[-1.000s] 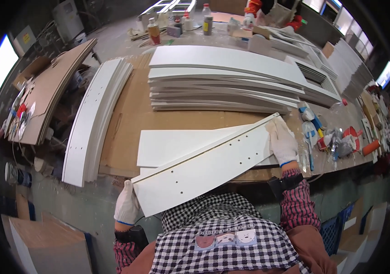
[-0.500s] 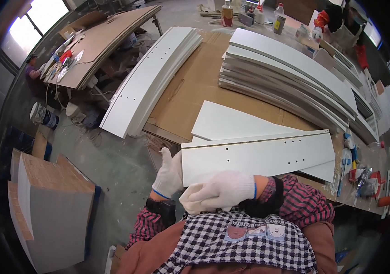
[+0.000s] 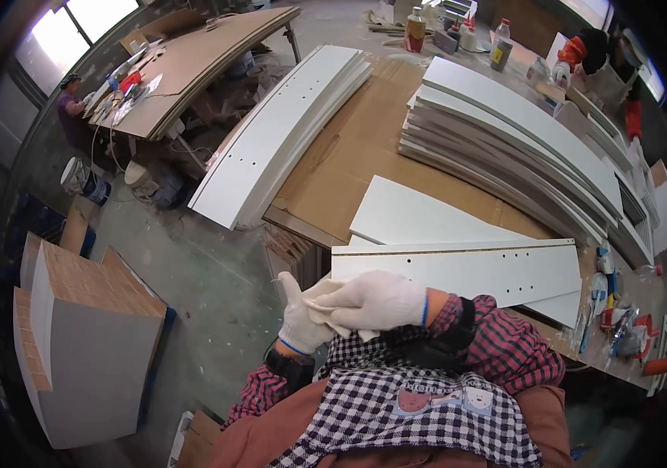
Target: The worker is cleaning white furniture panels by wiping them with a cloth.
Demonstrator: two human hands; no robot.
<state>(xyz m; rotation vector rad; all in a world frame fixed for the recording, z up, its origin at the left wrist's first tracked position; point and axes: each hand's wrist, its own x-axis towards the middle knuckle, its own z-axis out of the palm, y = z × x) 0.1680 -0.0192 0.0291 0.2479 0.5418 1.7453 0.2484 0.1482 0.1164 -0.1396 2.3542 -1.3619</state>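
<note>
My right hand [image 3: 386, 299], in a white knit glove, is closed on a folded cream cloth [image 3: 322, 299] in front of my body. Touching that cloth from the left is my gloved left hand [image 3: 302, 326], its thumb sticking up. Its other fingers are hidden behind the cloth, so its grip does not show. Just beyond both hands lies a long white panel [image 3: 458, 273] with small drilled holes and a dark groove along its far edge. It rests across another white panel [image 3: 419, 210], which shows at an angle beneath it.
A brown board-topped table [image 3: 365, 109] carries a white panel stack [image 3: 279, 125] at left and a taller stack [image 3: 505, 148] at right. Brushes and tools [image 3: 622, 312] crowd the right edge. Grey box-like pieces [image 3: 92, 351] stand on the floor at left. Co-workers [image 3: 74, 109] are farther off.
My left hand has left the panel's end and come down to meet the cloth. My right hand has moved slightly up and right with the cloth. The view has shifted a little.
</note>
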